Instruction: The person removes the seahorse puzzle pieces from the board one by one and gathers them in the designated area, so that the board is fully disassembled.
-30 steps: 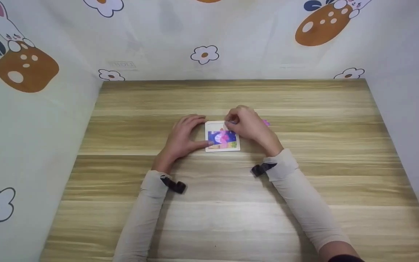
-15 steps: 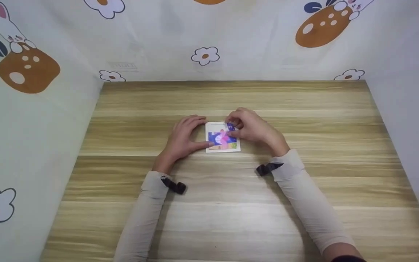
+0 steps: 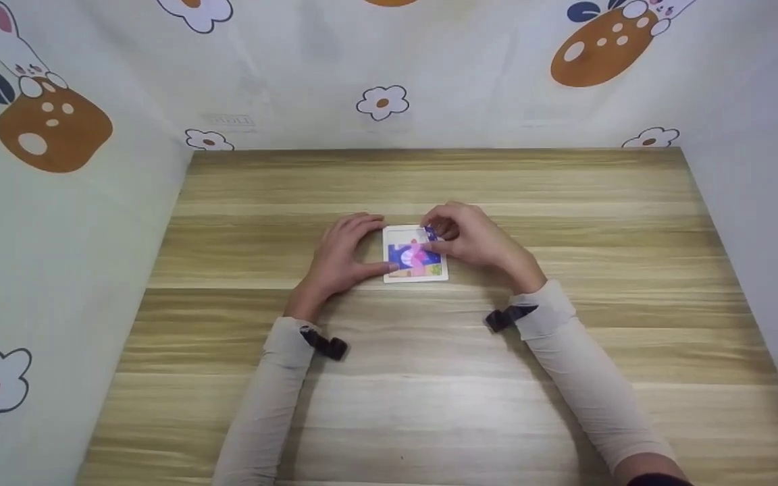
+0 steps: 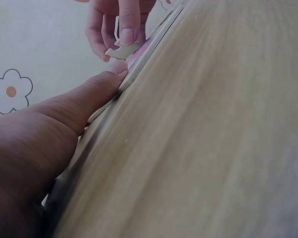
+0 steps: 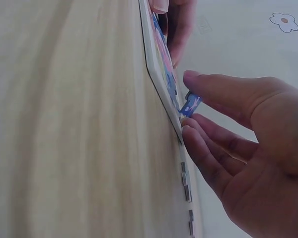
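A small square jigsaw puzzle board with a white frame lies on the wooden table; blue, pink and yellow pieces fill its lower part, while the upper part shows pale backing. My left hand rests along its left side, thumb pressing the lower left and fingertips at the upper left corner. Over the upper right corner, my right hand pinches a blue jigsaw piece between thumb and fingers. That piece is tilted; the left wrist view shows its pale back. Whether it touches the board I cannot tell.
In the right wrist view, several loose jigsaw pieces lie on the table beyond the board's right side, hidden behind the right hand in the head view. A patterned white cloth wall stands behind the table.
My right hand has drawn slightly right and toward me, its thumb moving lower, and more of the blue piece shows at the upper right corner. The left hand stays in place.
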The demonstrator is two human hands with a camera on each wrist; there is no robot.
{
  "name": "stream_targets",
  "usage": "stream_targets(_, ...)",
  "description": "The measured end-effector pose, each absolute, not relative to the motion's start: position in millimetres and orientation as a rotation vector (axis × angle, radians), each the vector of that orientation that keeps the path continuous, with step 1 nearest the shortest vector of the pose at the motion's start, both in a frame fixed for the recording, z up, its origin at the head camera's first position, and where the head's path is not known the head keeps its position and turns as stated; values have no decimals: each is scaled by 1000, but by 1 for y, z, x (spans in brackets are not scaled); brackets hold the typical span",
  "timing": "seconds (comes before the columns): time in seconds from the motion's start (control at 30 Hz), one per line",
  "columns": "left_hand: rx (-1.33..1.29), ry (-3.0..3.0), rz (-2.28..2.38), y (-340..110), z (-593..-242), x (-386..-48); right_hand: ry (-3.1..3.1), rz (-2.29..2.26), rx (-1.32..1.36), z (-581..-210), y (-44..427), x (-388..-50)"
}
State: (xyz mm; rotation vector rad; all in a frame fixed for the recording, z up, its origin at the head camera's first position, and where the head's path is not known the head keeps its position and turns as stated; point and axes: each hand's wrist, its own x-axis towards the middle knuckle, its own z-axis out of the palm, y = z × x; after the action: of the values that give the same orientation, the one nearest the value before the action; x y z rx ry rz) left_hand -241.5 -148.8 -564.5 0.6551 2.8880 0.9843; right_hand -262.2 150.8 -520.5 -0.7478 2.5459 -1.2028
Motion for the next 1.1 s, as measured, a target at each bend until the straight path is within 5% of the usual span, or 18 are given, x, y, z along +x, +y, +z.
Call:
stream_targets(0.7,687,2884,1014,-149,-565,-241,2575,-1341,-730,-520,199,-243)
stream_targets(1.1,678,2896,1000,-151,-568,-242,2606,-1456,-506,-509,236,-249)
